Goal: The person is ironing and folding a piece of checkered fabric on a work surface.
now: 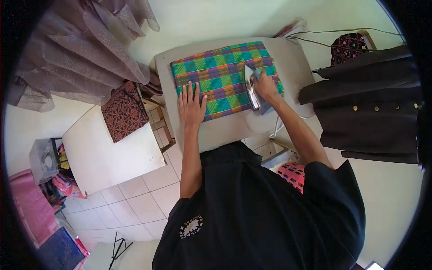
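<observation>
A folded checked cloth (216, 81) in green, purple and orange lies flat on the padded beige ironing surface (233, 130). My right hand (265, 86) grips the handle of an electric iron (250, 89), which rests on the right part of the cloth with its tip pointing to the far side. My left hand (193, 106) lies flat with fingers spread on the cloth's near left corner, holding nothing. The iron's soleplate is hidden against the fabric, and my right fingers cover most of its handle.
Left stands a white table (111, 155) bearing a folded dark floral cloth (125, 113). A mauve curtain (87, 50) hangs at the upper left. Dark garments with gold buttons (364, 118) hang on the right, near a cable (324, 43). A pink perforated basket (292, 173) sits below.
</observation>
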Demonstrator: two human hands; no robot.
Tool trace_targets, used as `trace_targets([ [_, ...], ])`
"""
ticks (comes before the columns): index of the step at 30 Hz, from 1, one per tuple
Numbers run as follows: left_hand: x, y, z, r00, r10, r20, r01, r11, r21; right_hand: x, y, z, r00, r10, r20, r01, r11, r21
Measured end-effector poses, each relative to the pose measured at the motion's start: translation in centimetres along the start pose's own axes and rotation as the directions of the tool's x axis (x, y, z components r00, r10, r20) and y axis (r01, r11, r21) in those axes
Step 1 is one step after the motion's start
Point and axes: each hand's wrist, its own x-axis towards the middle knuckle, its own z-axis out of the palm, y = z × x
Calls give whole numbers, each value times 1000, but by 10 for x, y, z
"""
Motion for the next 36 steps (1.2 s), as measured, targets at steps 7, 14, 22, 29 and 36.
trace_targets([
  [7, 0, 1, 1, 1000, 4, -4, -4, 1000, 31, -7, 51, -48, 996, 30, 80, -24, 996, -80],
  [14, 3, 3, -2, 999, -9, 38, 8, 999, 36, 20, 96, -48, 998, -47, 46, 52, 992, -116],
  [22, 4, 4, -7, 998, -35, 58, 33, 998, 44, 56, 130, -72, 922, -346, 172, 377, 904, -204],
  [29, 5, 8, -10, 993, -84, 85, 85, 996, -4, 72, 113, -87, 859, -470, 204, 511, 814, -277],
  [36, 23, 37, 3, 986, -167, -23, 169, 980, 104, 68, 20, -62, 571, -742, 351, 798, 602, -28],
])
